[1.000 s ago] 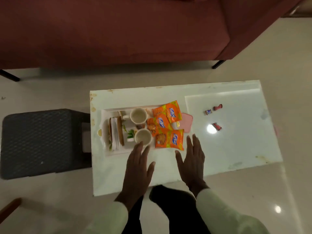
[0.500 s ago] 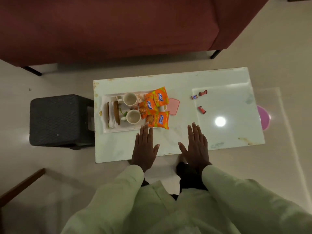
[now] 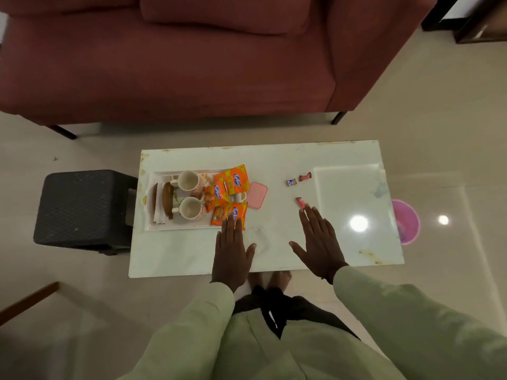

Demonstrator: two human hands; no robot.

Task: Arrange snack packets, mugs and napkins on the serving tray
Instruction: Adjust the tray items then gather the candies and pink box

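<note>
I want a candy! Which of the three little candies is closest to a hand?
The red candy lying alone, just past the right hand's fingertips. The other two, a red one and a blue-and-brown one, sit together farther back on the table.

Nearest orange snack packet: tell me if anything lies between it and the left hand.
Nothing visible does. The left hand is flat and open over the table, its fingertips at the near edge of the nearest orange snack packet, which overhangs the tray.

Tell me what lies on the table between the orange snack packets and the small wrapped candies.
In the head view, a pink lid-like piece lies beside the snack packets; from it to the candies, the table is bare.
</note>
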